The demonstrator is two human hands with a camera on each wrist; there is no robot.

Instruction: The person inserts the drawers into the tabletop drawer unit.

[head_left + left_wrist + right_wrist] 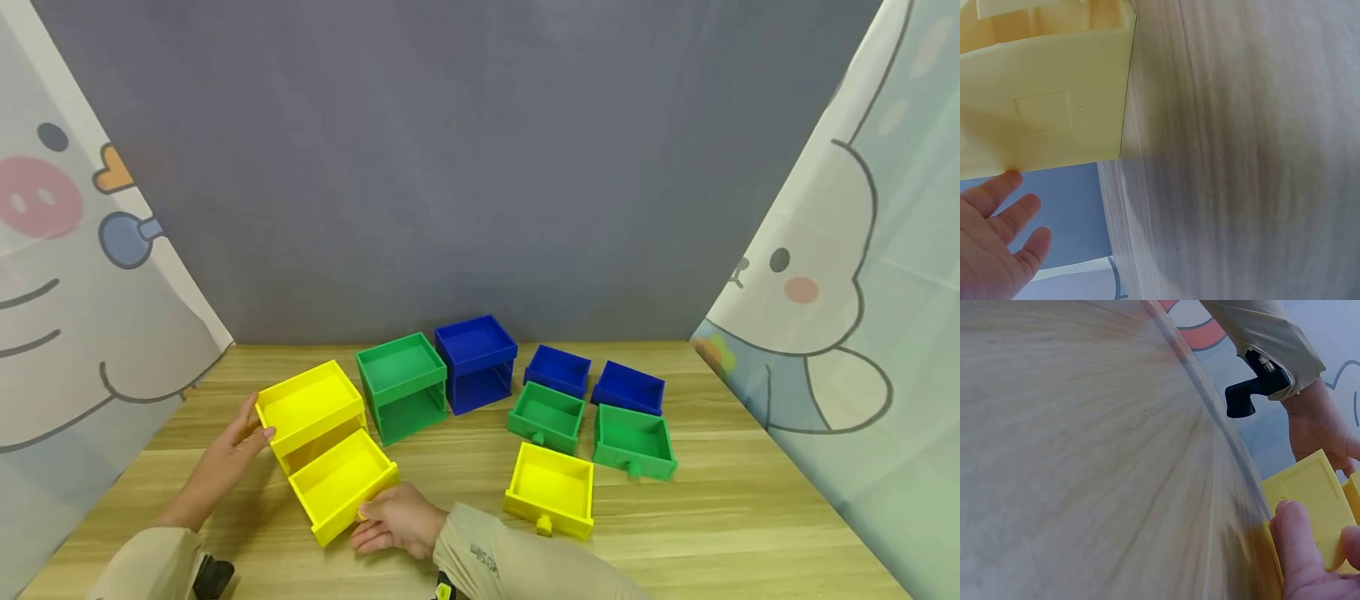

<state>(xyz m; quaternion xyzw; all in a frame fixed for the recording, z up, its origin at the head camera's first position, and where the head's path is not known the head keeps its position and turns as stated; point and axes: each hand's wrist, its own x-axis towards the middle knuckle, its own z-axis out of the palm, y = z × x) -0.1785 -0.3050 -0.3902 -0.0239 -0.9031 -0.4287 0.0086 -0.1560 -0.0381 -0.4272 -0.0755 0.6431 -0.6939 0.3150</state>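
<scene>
head view, right grip [401, 521], pinching yellow drawer [341, 482]

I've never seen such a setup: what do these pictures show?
There's no robot here, just someone working bare-handed. The widest picture comes from a camera worn on the head; the other two come from cameras on the left and right wrists. On the wood-grain table stand a yellow cabinet, a green cabinet and a blue cabinet. To their right lie two blue drawers, two green drawers and a loose yellow drawer. The left hand rests against the yellow cabinet, while the right hand holds another yellow drawer by its front, at that cabinet's opening.
</scene>
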